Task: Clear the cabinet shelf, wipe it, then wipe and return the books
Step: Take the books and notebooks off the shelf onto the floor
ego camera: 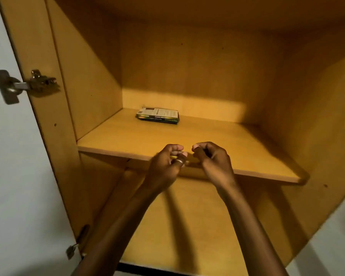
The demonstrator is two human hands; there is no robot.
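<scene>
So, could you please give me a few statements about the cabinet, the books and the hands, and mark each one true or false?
1. A small stack of books lies flat at the back left of the shelf. True.
2. The left hand is gripping a cloth. False: it holds nothing, fingers curled.
3. The right hand is touching the books. False: it is near the shelf's front edge, well apart from them.
4. A ring shows on the left hand. True.
5. A metal hinge shows on the open door at the left. True.
</scene>
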